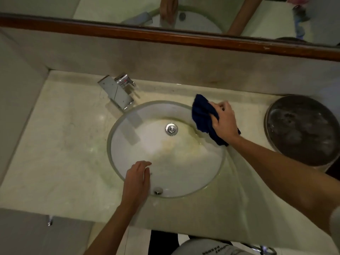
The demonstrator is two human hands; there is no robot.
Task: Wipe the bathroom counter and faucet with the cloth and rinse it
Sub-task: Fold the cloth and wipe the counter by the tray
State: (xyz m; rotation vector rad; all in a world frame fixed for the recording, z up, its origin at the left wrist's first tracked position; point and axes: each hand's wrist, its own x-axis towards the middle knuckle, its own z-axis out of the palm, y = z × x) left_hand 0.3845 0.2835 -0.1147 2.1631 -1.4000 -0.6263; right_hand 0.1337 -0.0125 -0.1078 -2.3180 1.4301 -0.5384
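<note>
My right hand (224, 124) was down on the far right rim of the sink (117, 162), fingers and thumb curled round a bunched dark blue cloth (201, 116), and the cloth was pressed right where the basin edge met the pale stone counter (64, 144). Part of it poked out past my fingertips toward the back wall, and a tail of it showed under my wrist. My left hand (137, 178) was at the near left rim of the basin, fingers straight and close together, palm down, gripping nothing; whether it actually touched the rim I could not tell. The chrome faucet (117, 91) stood at the back left of the basin, its flat spout angled over the bowl, well apart from the cloth. In the bowl sat the round drain (171, 129), with yellowish staining spread around and below it, and a small overflow fitting (158, 191) near the front edge just beside my left hand. Off to the right on the counter sat a round metal pot (301, 129), near my right forearm. Above the backsplash ran the wood-framed mirror (202, 8).
</note>
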